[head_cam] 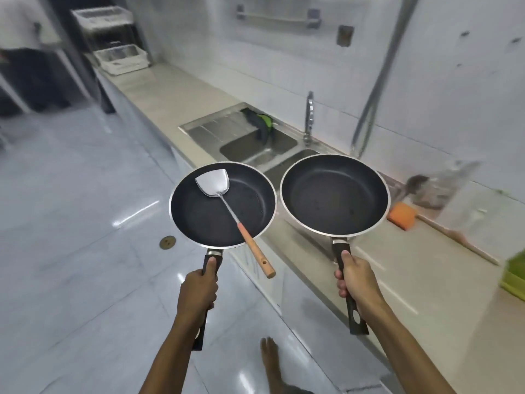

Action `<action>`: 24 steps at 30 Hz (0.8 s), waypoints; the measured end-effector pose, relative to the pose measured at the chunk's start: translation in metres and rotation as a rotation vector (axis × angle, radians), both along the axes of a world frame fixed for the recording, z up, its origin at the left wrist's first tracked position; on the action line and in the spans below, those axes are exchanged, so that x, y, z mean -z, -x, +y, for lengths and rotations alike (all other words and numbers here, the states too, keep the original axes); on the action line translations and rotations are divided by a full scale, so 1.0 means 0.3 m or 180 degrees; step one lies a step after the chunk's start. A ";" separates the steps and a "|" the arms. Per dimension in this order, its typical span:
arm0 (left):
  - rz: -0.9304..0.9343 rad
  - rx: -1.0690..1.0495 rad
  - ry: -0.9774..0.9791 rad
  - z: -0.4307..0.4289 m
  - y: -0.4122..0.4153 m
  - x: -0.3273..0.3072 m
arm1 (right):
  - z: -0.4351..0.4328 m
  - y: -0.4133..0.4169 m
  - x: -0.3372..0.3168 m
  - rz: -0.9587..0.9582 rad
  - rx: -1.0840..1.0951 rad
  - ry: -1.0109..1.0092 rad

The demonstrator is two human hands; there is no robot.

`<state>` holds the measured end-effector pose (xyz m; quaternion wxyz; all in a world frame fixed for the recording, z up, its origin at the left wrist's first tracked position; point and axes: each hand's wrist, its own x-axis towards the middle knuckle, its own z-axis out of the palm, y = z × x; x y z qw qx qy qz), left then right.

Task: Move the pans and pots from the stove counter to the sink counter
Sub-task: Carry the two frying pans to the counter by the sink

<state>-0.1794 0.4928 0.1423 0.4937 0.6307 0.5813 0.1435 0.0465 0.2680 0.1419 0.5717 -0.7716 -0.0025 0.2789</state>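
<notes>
From my head camera, my left hand (197,291) is clenched around the handle of the pan (223,204) carrying a spatula (227,206), and I hold it level so the tool won't slide out. My right hand (356,285) grips the empty pan's (333,194) handle the same way. Both pans hover just short of the steel sink (255,143); the right one overlaps its near basin. The pale counter (412,277) beside the sink holds an orange sponge (402,216). Glossy floor tiles (71,223) lie left of it.
</notes>
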 end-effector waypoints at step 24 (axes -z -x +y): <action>0.0155 -0.0734 0.0006 2.108 -0.159 0.040 | 2.281 -0.308 0.056 0.0083 -0.0742 0.0014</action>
